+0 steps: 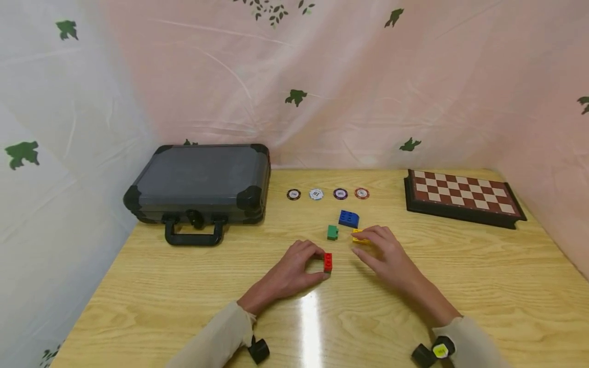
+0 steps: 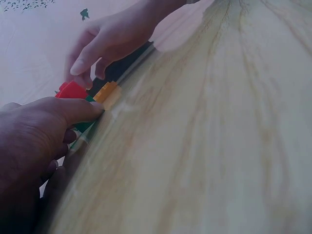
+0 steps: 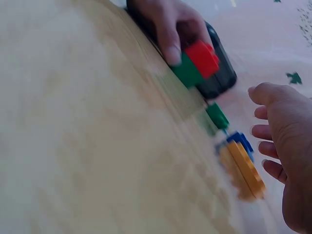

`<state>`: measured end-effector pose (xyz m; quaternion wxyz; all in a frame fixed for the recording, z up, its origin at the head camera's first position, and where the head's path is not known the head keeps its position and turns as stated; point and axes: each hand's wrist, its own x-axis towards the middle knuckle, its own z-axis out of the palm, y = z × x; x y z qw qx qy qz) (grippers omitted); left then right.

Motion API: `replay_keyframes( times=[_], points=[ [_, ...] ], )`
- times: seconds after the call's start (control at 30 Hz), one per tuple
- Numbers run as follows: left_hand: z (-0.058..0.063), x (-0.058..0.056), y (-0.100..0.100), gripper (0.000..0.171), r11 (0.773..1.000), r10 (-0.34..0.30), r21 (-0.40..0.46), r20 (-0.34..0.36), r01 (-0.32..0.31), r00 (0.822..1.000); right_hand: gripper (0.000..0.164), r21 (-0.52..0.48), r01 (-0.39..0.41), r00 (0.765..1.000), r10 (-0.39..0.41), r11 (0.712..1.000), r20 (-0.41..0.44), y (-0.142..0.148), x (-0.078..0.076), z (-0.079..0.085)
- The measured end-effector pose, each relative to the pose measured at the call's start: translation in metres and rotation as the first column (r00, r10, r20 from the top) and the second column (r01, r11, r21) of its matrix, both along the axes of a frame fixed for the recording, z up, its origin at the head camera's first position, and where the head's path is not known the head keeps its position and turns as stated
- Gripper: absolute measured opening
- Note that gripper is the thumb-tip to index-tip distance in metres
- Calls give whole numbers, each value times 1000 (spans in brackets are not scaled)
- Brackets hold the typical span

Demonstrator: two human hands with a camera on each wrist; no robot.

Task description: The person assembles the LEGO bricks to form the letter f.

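My left hand [image 1: 294,271] pinches a red toy building brick [image 1: 327,261] between thumb and fingers. A green brick [image 3: 186,72] sits joined beneath the red one, as the right wrist view shows. My right hand [image 1: 391,258] hovers with loosely bent, parted fingers by a yellow brick [image 1: 361,236]; its fingertips overlap that brick in the head view. In the right wrist view a gap shows between the fingers and the yellow brick [image 3: 247,168]. A small green brick [image 1: 332,232] and a blue brick [image 1: 348,219] lie just beyond the hands.
Across the back of the wooden table [image 1: 161,306] lie several poker chips [image 1: 340,193] in a row. At the left stands a grey case [image 1: 202,176] with a black handle. A checkered game board [image 1: 460,193] lies at the back right, with a pale leaf-print cloth [image 1: 349,112] behind.
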<state>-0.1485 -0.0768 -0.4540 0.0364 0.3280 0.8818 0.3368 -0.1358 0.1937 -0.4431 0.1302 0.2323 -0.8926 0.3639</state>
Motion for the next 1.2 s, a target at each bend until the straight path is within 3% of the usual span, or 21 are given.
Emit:
replay_keyframes(
  times=[0.27,0.4,1.2],
  points=[
    [0,0,0,37,1000,-4,11,5,4,1000,30,15,81,997,-81,997,-19,22,-5,-1],
    [0,0,0,37,1000,-5,7,7,4,1000,32,16,86,996,-85,996,-37,29,-9,-3],
    [1,0,1,36,1000,15,-8,38,-15,999,48,123,86,992,-96,989,78,41,-19,-14]
  ],
)
